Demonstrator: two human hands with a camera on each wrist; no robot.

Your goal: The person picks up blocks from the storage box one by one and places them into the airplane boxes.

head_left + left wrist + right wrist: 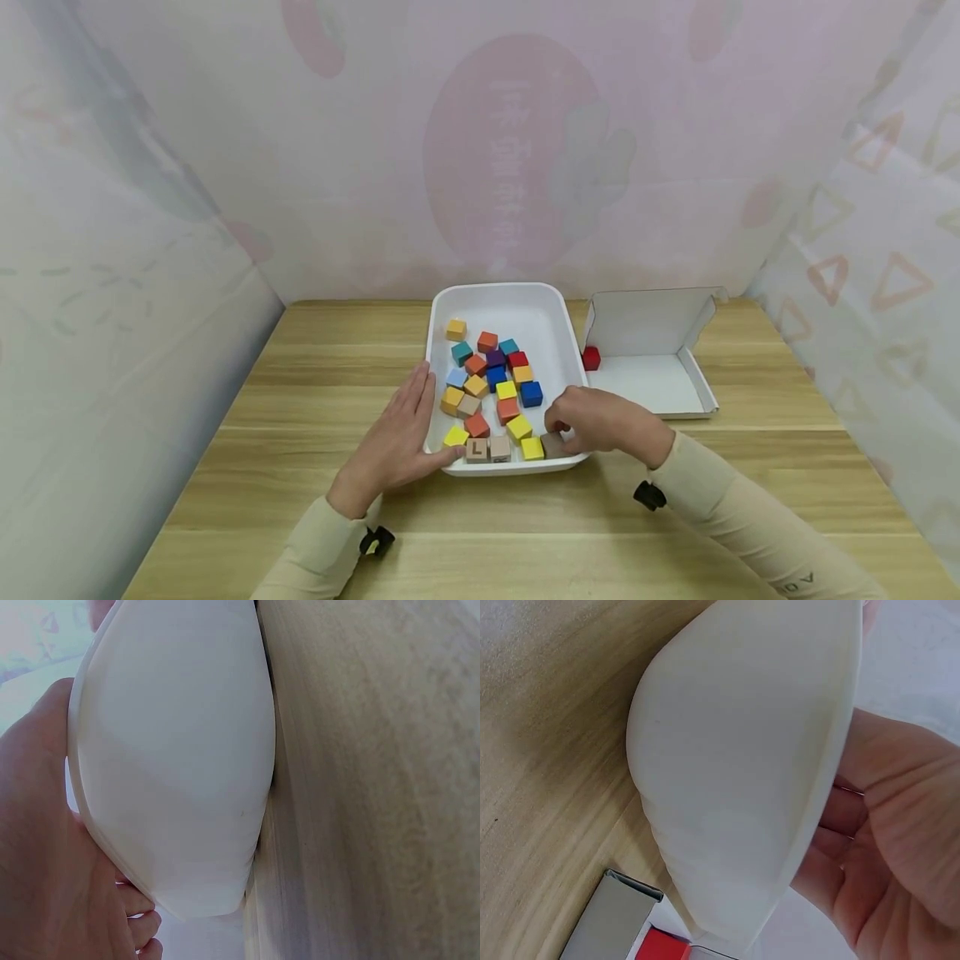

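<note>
A white tray [542,323] holds several coloured wooden cubes [491,379] on a wooden table. My left hand [397,442] lies flat against the tray's left near wall with its fingers straight. The left wrist view shows that palm [37,847] against the tray's outer wall [180,750]. My right hand [600,421] reaches over the tray's near right corner, its fingers curled round a tan cube [553,445]. In the right wrist view, the right hand [900,847] sits behind the tray's rim [742,772] and the cube is hidden.
An open white cardboard box [651,375] stands right of the tray, touching it, with one red cube [591,358] inside, also seen in the right wrist view as a red cube [664,946]. Curtained walls close in the table [300,392] on three sides.
</note>
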